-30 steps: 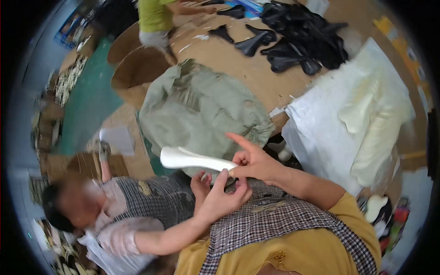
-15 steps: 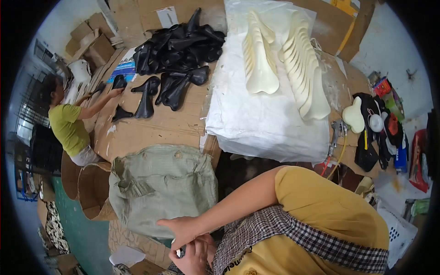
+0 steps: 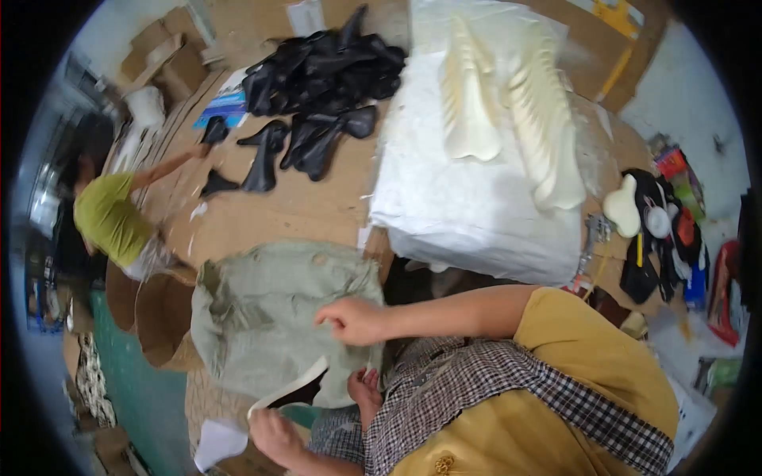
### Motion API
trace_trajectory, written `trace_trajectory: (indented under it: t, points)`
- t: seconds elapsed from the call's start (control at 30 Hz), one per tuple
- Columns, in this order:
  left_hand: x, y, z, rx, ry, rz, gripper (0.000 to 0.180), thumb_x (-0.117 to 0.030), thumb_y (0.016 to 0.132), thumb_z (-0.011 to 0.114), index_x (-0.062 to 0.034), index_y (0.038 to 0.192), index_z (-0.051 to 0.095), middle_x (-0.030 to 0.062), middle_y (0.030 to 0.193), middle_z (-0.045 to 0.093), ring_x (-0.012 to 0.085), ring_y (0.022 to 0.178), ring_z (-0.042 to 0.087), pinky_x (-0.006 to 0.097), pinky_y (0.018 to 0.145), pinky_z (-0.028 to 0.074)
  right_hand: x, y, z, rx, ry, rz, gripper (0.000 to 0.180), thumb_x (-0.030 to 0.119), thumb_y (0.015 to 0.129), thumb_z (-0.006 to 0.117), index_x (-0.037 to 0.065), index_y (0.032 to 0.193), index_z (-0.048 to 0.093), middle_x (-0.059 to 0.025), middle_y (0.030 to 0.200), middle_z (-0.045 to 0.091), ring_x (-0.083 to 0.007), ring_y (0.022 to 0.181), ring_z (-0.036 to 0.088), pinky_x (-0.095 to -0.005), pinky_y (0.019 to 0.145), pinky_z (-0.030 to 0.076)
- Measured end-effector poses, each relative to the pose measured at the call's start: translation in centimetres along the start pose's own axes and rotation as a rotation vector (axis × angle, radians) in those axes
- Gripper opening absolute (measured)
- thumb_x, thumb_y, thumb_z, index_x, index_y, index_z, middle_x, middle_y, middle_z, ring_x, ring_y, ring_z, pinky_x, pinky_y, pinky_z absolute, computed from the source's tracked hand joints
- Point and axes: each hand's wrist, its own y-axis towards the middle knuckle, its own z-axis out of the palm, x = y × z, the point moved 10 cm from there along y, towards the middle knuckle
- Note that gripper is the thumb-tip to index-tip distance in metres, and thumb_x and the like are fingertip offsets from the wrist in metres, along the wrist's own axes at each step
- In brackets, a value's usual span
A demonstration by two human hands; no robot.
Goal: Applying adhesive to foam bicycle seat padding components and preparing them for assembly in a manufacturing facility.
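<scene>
Over the grey-green woven sack (image 3: pixel 278 301), my right hand (image 3: pixel 355 321) is closed in a pinch; what it pinches, if anything, cannot be made out. Lower left, my left hand (image 3: pixel 276 436), slightly blurred, is closed on one end of a pale curved strip (image 3: pixel 290 383). Along the strip's lower side shows a black piece (image 3: pixel 305 393), partly hidden; I cannot tell whether the two are joined. Close to the checked apron (image 3: pixel 432 377) is a third hand (image 3: pixel 365 387), its fingers bent; its arm is hidden and whose it is cannot be told.
Black saddle-shaped pieces (image 3: pixel 317 75) are heaped on the cardboard-covered table (image 3: pixel 294 214). Two nested rows of cream saddle-shaped pieces (image 3: pixel 472 119) lie on white sheeting (image 3: pixel 413 198). At left, a co-worker (image 3: pixel 119 218) reaches toward a black piece. Cardboard boxes (image 3: pixel 163 325) stand beside the sack.
My hands, together half a second ago, are now apart: the right rose over the sack, the left went lower left. The pale strip has come into sight. The whole view shifted slightly.
</scene>
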Motion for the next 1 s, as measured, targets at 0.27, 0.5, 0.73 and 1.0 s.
trace_trajectory:
  t: [0.27,0.5,0.73,1.0]
  points:
    - [-0.5,3.9,7.4,-0.180,0.341,-0.011,0.021,-0.025,0.086,0.041,-0.0057,0.078,0.043,0.0108,0.080,0.054,0.0337,0.081,0.056,0.044,0.080,0.045,-10.9,-22.0,-25.3,-0.803,-0.145,0.410,0.018,0.015,0.079,0.060,0.005,0.093,0.063,-0.0139,0.078,0.064,-0.0229,0.068,0.060,-0.0335,0.064,0.047]
    - [-0.2,7.8,22.8,0.151,0.633,0.104,0.021,-0.027,0.085,0.041,-0.0115,0.072,0.042,0.0054,0.067,0.054,0.0232,0.067,0.055,0.036,0.065,0.046,-22.4,-55.5,-36.6,-1.700,-0.190,0.729,0.025,0.018,0.076,0.066,0.002,0.095,0.061,-0.0145,0.080,0.062,-0.0257,0.069,0.060,-0.0343,0.061,0.047]
    - [13.6,0.7,49.0,0.544,0.980,0.221,0.018,-0.021,0.080,0.061,-0.0049,0.087,0.055,0.0048,0.079,0.057,0.0142,0.068,0.055,0.025,0.057,0.045,-20.3,-57.7,-38.8,-1.443,-0.823,0.784,0.061,0.030,0.069,0.072,0.004,0.118,0.049,-0.0177,0.099,0.054,-0.0351,0.097,0.049,-0.0428,0.085,0.041]
    - [27.5,-7.1,63.2,0.968,1.530,1.021,0.037,-0.012,0.075,0.067,0.0006,0.106,0.051,0.0110,0.097,0.053,0.0238,0.082,0.055,0.032,0.071,0.049,-21.5,-54.9,-38.9,-1.104,-0.818,1.131,0.073,0.027,0.066,0.073,0.009,0.128,0.040,-0.0184,0.115,0.043,-0.0361,0.106,0.041,-0.0443,0.087,0.038]
